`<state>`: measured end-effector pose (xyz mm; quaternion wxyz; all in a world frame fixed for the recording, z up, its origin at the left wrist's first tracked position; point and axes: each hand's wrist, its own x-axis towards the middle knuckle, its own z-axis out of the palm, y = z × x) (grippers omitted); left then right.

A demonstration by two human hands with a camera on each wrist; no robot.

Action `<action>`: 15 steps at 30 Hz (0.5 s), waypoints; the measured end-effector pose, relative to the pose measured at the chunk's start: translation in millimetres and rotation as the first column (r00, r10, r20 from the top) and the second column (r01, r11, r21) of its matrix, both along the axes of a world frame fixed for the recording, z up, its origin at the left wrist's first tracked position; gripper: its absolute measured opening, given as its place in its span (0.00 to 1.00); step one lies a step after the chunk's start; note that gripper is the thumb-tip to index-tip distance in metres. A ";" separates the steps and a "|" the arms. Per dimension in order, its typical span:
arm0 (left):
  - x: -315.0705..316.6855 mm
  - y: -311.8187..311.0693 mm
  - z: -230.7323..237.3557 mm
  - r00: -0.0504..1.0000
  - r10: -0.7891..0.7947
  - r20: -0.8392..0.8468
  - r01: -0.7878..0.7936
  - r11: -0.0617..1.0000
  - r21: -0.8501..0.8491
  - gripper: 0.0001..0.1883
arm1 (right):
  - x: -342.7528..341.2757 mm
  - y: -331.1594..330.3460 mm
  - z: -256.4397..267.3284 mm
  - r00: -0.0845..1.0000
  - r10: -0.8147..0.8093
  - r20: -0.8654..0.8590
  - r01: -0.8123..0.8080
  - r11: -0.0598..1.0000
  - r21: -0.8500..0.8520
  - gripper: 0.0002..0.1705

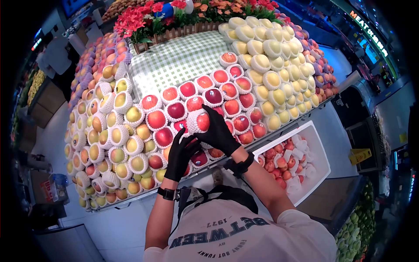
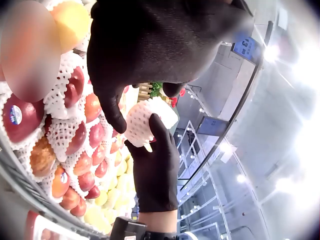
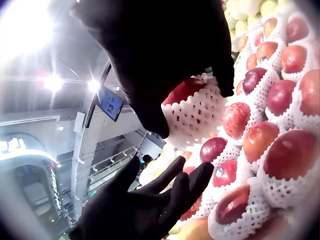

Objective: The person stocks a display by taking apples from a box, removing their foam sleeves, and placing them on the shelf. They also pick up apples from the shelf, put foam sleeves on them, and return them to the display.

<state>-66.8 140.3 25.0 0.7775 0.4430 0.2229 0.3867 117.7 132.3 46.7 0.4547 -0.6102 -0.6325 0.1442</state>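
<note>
My gloved right hand [image 1: 218, 133] grips a red apple [image 1: 203, 121] wrapped in a white foam net, held over the front rows of the display. In the right wrist view, thumb and fingers clasp the foam net [image 3: 197, 117] from either side, and red skin shows at its open end. My gloved left hand [image 1: 180, 157] is just below and left of that apple, fingers extended and slightly spread, with nothing in them. Around both hands sit rows of netted red apples [image 1: 176, 111], several with small stickers. The palm hides some of the apples underneath.
Behind the red rows lies a green checkered cloth [image 1: 174, 61], backed by flowers [image 1: 131, 24] and a small wooden fence. Netted yellow fruit [image 1: 273, 78] is piled right, yellow-red apples [image 1: 100, 135] left. A white box [image 1: 325, 153] holding apples and loose nets stands at front right.
</note>
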 end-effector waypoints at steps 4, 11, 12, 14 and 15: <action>7.5 -5.7 -13.8 0.996 0.032 -0.086 -0.045 0.987 -0.152 0.26 | -28.0 -29.6 -10.1 0.999 -0.029 0.016 0.030 0.998 -0.062 0.53; -14.4 -27.2 -23.8 0.989 -0.018 -0.147 -0.004 0.989 -0.150 0.31 | -42.5 -79.0 -21.9 0.958 -0.121 -0.260 0.069 0.977 -0.200 0.45; -17.3 -29.9 -24.1 0.992 -0.024 -0.126 0.004 0.987 -0.159 0.31 | -37.9 -82.0 -22.0 0.930 -0.132 -0.344 0.052 0.971 -0.232 0.44; -21.6 -36.2 -24.1 0.997 -0.048 -0.060 0.035 0.978 -0.203 0.29 | -33.7 -86.3 -28.5 0.842 -0.169 -0.512 0.015 0.956 -0.291 0.41; -23.2 -41.7 -19.6 0.997 -0.059 -0.052 0.051 0.987 -0.150 0.27 | -36.5 -88.8 -30.5 0.869 -0.146 -0.472 0.017 0.964 -0.267 0.37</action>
